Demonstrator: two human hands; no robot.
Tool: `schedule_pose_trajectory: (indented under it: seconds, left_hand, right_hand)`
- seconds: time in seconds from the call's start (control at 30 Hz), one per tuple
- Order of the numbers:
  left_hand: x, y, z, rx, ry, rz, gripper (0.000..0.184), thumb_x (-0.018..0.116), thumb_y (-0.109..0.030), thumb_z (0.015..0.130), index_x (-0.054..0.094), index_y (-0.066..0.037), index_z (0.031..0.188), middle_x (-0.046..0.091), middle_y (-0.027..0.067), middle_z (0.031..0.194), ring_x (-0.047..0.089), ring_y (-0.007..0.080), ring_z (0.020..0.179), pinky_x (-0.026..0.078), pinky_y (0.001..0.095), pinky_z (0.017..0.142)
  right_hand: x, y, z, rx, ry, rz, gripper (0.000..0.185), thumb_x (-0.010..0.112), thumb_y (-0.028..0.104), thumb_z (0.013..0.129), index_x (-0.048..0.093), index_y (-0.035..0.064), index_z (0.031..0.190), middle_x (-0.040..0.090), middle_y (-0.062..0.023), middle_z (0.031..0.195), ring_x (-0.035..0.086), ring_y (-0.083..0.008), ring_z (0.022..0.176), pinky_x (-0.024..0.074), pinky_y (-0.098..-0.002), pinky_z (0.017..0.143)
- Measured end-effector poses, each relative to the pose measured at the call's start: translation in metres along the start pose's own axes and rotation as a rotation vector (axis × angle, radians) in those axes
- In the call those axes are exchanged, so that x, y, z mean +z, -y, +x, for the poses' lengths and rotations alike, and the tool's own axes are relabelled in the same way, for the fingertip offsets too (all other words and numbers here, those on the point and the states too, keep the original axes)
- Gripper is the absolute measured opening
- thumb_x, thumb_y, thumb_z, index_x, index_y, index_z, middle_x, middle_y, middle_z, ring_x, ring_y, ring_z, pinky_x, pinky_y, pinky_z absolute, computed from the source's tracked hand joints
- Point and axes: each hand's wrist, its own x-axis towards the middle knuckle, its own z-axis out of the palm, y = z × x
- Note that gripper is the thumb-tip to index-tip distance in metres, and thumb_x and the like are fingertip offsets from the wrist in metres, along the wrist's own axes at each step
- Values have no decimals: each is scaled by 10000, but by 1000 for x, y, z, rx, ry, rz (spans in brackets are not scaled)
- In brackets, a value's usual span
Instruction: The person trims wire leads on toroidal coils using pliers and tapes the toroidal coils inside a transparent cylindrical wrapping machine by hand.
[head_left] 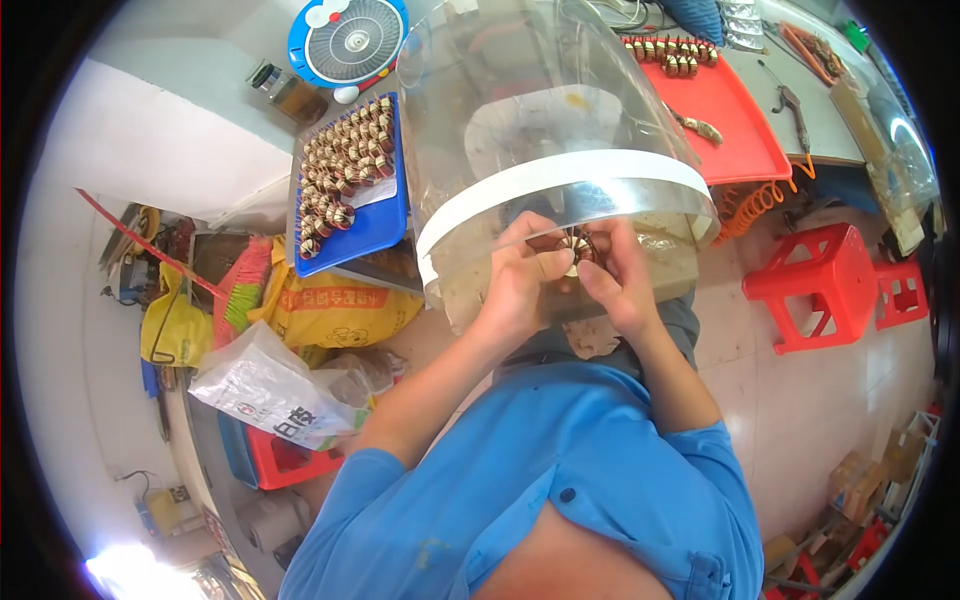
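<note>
Between my two hands, under the clear curved plastic cover (540, 110) with its white rim strip, is a small round wound part (576, 250) with dark red and pale sections. My left hand (525, 275) pinches it from the left with thumb and fingers. From the right, my right hand (617, 275) grips the same part, thumb close to the other thumb. Many similar parts stand in rows on the blue tray (375, 235) to the left. More of them lie at the back of the red tray (740, 125) on the right, near a knife-like tool (700, 129).
A blue fan (355, 40) and a glass jar (288, 92) stand at the back left. An orange coiled hose (750, 208) hangs below the right table edge. Red stools (815, 285) are on the right floor; yellow bags (340, 310) lie on the left.
</note>
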Motion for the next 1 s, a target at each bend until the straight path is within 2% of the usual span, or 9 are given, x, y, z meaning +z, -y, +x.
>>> schedule_pose_trajectory:
  seconds: [0.1,0.27,0.37,0.47,0.8,0.9,1.0]
  left_hand:
    - [1,0,3,-11,-20,2,225,691,-112,776,545,-58,939,615,58,866,579,145,746,445,258,568]
    - [-2,1,7,-9,-44,27,258,720,-146,763,551,-65,939,627,58,872,579,142,743,426,250,547]
    - [2,-3,8,-22,-96,14,195,678,-54,738,548,-30,881,594,89,794,522,160,641,418,275,548]
    - [2,-2,8,-24,-99,-20,216,693,-70,725,546,-28,878,588,89,788,504,155,611,403,268,538]
    - [0,-7,15,-29,-123,4,215,668,-40,740,531,-36,906,589,76,816,529,137,690,383,247,530]
    - [-5,-6,19,-34,-124,-13,208,660,-32,742,531,-38,905,586,68,818,543,137,700,382,242,522]
    - [-7,-5,22,-46,-136,-4,210,662,-36,738,532,-41,902,583,63,816,550,136,704,379,241,513]
  right_hand:
    - [0,1,3,74,-21,107,354,587,108,878,414,-1,1167,606,-107,959,593,-137,794,471,-264,725]
    - [-4,-1,5,87,-29,84,365,602,140,887,422,-12,1165,610,-111,984,584,-138,863,466,-269,780]
    - [-5,-1,6,107,-38,58,366,604,149,890,425,-15,1164,610,-113,994,577,-138,892,463,-276,809]
    - [-3,-2,5,107,-51,56,368,606,153,894,424,-16,1166,604,-116,1012,573,-139,900,461,-283,824]
    - [2,-10,9,44,-93,52,371,569,119,916,404,-16,1219,585,-115,1058,574,-149,929,469,-292,828]
    - [14,-6,12,26,-162,103,420,605,184,866,466,12,1223,534,0,960,465,-65,809,367,-203,667]
    - [14,-10,12,57,-207,103,430,608,164,861,461,10,1234,540,-12,994,476,-82,851,386,-231,733]
